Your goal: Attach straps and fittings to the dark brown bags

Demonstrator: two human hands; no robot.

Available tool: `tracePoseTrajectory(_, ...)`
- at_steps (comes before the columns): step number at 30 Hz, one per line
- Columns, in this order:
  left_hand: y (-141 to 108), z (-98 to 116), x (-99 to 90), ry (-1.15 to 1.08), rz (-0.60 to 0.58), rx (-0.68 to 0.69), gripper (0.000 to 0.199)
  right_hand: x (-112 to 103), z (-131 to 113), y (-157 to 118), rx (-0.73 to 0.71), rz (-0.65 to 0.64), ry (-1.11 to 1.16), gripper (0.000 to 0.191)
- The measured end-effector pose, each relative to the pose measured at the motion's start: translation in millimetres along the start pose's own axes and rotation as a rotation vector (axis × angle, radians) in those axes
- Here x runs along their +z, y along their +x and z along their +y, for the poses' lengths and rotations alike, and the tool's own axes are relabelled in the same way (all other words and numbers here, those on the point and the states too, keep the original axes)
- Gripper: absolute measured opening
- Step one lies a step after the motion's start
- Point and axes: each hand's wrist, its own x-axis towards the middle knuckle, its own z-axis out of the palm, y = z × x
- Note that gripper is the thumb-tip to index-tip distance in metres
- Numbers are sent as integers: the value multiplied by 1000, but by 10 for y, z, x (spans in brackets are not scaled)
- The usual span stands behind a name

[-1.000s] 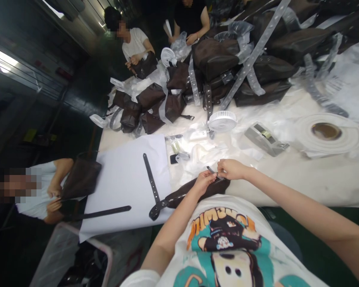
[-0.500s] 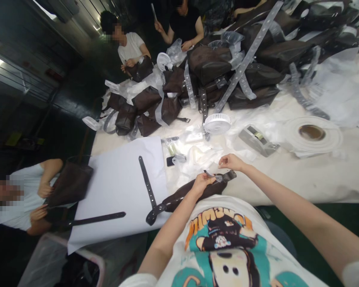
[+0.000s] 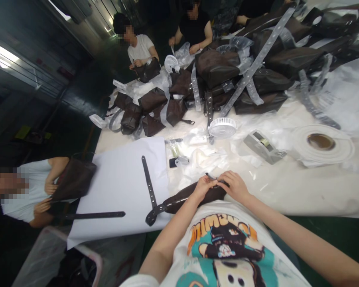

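A dark brown leather bag (image 3: 182,199) lies along the table's near edge, in front of my body. My left hand (image 3: 204,188) is closed over the bag's right part, its fingers pinching a narrow dark strap (image 3: 210,175) whose tip pokes up and seems to have clear film on it. Close against it, my right hand (image 3: 235,186) pinches the same strap from the other side, fingertips nearly touching the left ones. Fingers hide most of the strap and the buckle end. The bag's other strap (image 3: 148,182), dark with metal eyelets, stretches leftward over a white sheet (image 3: 116,175).
Beyond my hands stand a tape dispenser (image 3: 265,146), a white fan (image 3: 223,127) and a large white roll (image 3: 344,149). Brown bags (image 3: 217,65) and plastic-wrapped straps pile up at the back. Co-workers sit across and at the left, one holding a bag (image 3: 76,177).
My right hand has come left and down from above the buckle end to meet my left hand at the strap. The left hand has kept its grip. The view has shifted slightly.
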Motion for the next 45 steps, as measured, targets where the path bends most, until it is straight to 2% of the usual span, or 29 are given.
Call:
tracePoseTrajectory(3, -31, 39, -55, 61, -41, 15, 45, 57, 43, 36, 54, -47, 74, 19)
tracePoseTrajectory(6, -45, 92, -132, 212, -99, 61, 42, 51, 60, 60, 54, -163, 99, 19)
tracePoseTrajectory(12, 43, 267, -254, 623, -226, 312, 31, 0, -30, 200, -1, -471, 61, 28)
tracePoseTrajectory(14, 111, 300, -269, 669, -323, 359, 28, -25, -26, 271, 24, -581, 121, 28)
tracePoseTrajectory(17, 227, 282, -258, 612, -447, 305, 30, -75, 59, 353, 87, -690, 284, 26)
tracePoseTrajectory(22, 355, 170, -233, 344, -490, 26, 42, -101, 248, 370, 197, -643, 576, 31)
tracePoseTrajectory(25, 395, 153, -277, 283, -488, -25, 42, -31, 270, 346, 263, -598, 620, 35)
tracePoseTrajectory(30, 471, 165, -325, 309, -537, -90, 42, 74, 205, 316, 393, -531, 708, 35)
tracePoseTrajectory(32, 496, 168, -320, 331, -489, -69, 39, 53, 260, 317, 360, -519, 734, 34)
tracePoseTrajectory(34, 504, 180, -337, 354, -330, -14, 36, 10, 423, 324, 304, -506, 724, 30)
tracePoseTrajectory(35, 497, 190, -364, 364, -224, 13, 34, -8, 546, 328, 326, -460, 690, 31)
tracePoseTrajectory(37, 450, 212, -458, 379, -12, 45, 31, -18, 846, 330, 487, -282, 554, 34)
tracePoseTrajectory(39, 349, 226, -590, 381, 139, 43, 27, 18, 1156, 329, 675, -97, 383, 33)
tracePoseTrajectory(41, 195, 225, -718, 365, 232, 28, 26, 90, 1405, 339, 756, -3, 259, 28)
tracePoseTrajectory(45, -169, 192, -830, 324, 333, 25, 25, 240, 1631, 434, 731, 74, 155, 32)
